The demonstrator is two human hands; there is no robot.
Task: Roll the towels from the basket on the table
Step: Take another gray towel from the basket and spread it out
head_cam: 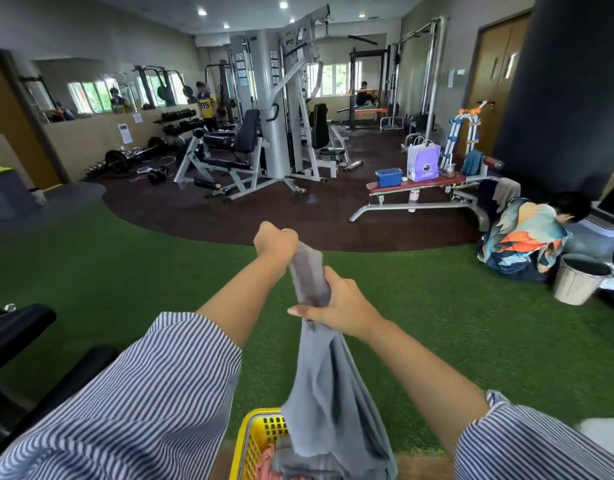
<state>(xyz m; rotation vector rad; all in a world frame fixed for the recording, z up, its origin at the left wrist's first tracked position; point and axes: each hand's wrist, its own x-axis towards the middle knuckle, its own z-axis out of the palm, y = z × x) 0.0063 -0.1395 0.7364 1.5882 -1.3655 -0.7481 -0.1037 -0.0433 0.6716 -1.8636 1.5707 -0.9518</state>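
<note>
A grey towel point(328, 386) hangs stretched from my raised hands down into a yellow plastic basket point(251, 441) at the bottom edge. My left hand point(276, 241) grips the towel's top end, held farthest out. Lower down, my right hand point(336, 308) grips the bunched middle of the same towel. More cloth, pink and grey, lies inside the basket. Only a brown strip of the table point(423, 467) shows beside the basket.
Green turf floor spreads ahead. A person in a patterned shirt point(527, 233) crouches at the right beside a white bucket point(577, 278). A weight bench point(419, 188) with a bag and box, and gym machines point(264, 147), stand beyond. A black seat point(18, 327) is at my left.
</note>
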